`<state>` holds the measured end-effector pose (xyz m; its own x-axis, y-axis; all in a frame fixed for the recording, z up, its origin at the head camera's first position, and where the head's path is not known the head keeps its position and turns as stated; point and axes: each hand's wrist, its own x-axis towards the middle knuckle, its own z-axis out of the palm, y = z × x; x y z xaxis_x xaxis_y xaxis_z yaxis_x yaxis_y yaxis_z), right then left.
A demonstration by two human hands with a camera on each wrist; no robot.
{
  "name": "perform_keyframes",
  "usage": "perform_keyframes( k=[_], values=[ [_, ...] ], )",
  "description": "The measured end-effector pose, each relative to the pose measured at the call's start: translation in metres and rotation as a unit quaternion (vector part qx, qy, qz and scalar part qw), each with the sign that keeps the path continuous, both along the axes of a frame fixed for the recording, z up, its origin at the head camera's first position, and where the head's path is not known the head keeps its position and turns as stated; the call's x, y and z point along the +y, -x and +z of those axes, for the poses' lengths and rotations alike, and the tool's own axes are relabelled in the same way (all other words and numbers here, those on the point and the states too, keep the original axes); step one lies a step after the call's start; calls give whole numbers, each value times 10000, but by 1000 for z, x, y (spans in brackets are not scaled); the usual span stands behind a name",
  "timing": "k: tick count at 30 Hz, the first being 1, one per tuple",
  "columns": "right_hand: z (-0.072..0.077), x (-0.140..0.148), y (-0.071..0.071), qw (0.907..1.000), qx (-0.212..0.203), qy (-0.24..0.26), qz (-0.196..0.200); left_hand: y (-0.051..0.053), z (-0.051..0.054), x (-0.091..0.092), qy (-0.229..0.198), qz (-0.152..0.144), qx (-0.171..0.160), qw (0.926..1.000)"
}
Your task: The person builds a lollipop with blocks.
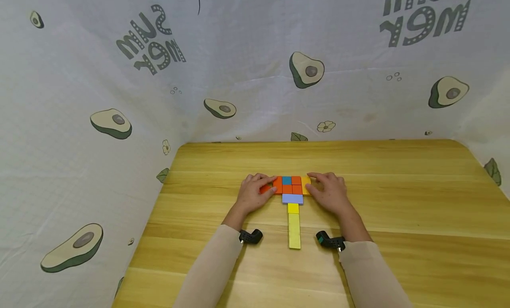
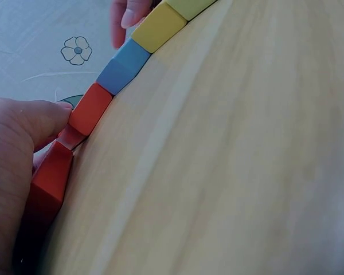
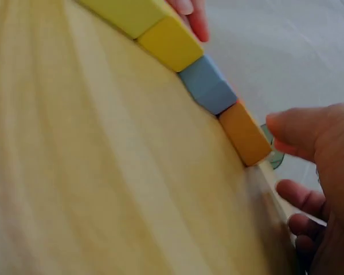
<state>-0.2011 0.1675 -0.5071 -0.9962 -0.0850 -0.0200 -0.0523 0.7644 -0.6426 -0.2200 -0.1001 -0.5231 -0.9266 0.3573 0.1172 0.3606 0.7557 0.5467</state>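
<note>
Flat coloured blocks lie joined on the table in the head view. An orange-red block (image 1: 277, 185) stands at the left of small squares, one of them a blue square (image 1: 287, 180). My left hand (image 1: 252, 193) touches this block with thumb and index finger. Another red block (image 2: 50, 177) lies partly hidden under that hand. On the other side, my right hand (image 1: 330, 192) has its thumb and index finger at the orange-yellow block (image 1: 306, 185); the right wrist view shows its fingers spread, with nothing gripped.
Below the squares run a lavender block (image 1: 292, 198), a yellow square (image 1: 293, 208) and a long pale-yellow block (image 1: 294, 231) on the wooden table (image 1: 418, 202). A printed curtain (image 1: 255, 78) hangs behind the table's far edge.
</note>
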Motion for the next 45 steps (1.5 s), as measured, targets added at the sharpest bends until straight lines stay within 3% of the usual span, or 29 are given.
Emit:
perform_keyframes(
  k=[9,33,45],
  values=[
    [-4,-11,-2,9989,174,-178,391,0,-1,1,64,14,-3,10000],
    [-2,-13,-3,9986,174,-258,428,-1,-1,0,-4,29,-42,10000],
    [0,-8,-4,9991,22,72,423,-1,-1,0,-34,18,8,10000]
  ],
)
